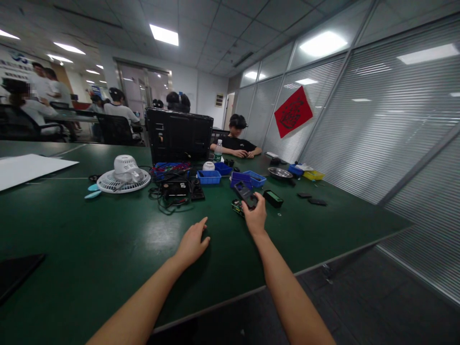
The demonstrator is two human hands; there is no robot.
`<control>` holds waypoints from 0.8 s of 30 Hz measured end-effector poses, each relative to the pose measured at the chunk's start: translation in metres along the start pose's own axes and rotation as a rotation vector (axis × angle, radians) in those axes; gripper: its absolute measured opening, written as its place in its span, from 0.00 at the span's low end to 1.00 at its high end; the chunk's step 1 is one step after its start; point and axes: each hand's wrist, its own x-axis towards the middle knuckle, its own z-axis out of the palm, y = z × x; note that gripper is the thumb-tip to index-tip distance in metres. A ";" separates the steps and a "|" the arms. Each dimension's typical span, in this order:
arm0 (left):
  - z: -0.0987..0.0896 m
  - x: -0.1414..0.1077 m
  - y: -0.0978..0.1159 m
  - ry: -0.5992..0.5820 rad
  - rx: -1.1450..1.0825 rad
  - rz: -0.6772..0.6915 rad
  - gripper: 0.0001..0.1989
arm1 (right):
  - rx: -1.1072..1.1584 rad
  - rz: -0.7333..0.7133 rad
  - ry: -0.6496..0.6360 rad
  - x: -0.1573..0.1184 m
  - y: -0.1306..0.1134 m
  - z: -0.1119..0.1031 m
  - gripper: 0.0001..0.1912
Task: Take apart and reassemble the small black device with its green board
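My right hand (256,216) grips a dark plastic casing (245,191) with a rectangular opening, thumb on one side and fingers on the other. Just below that casing, a green circuit board (236,206) lies on the table, partly hidden by the hand. To the right of the hand rests a black box-shaped part with a green face (273,198). My left hand (193,242) lies low over the green tabletop (219,268), fingers stretched forward and thumb apart, holding nothing.
Blue bins (209,177) stand beyond my hands, near a metal dish (280,173) and a yellow tray (313,175). Leftward are a black device with cables (174,188), a white fan (124,175) and a large black panel (179,136). A person (239,139) sits across the table.
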 end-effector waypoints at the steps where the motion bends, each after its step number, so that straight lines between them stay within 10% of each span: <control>1: 0.000 0.000 0.000 -0.002 0.000 -0.004 0.31 | 0.000 -0.071 -0.067 -0.002 -0.003 0.004 0.26; 6: -0.002 0.000 0.002 -0.014 -0.002 -0.017 0.30 | -0.148 -0.391 -0.382 -0.012 -0.016 0.019 0.22; 16: -0.002 0.001 0.004 -0.006 -0.005 -0.018 0.30 | -0.131 -0.651 -0.602 -0.026 -0.032 0.022 0.25; 24: 0.000 0.000 0.001 -0.011 0.004 -0.034 0.29 | -0.005 0.238 -0.128 0.011 0.029 0.007 0.23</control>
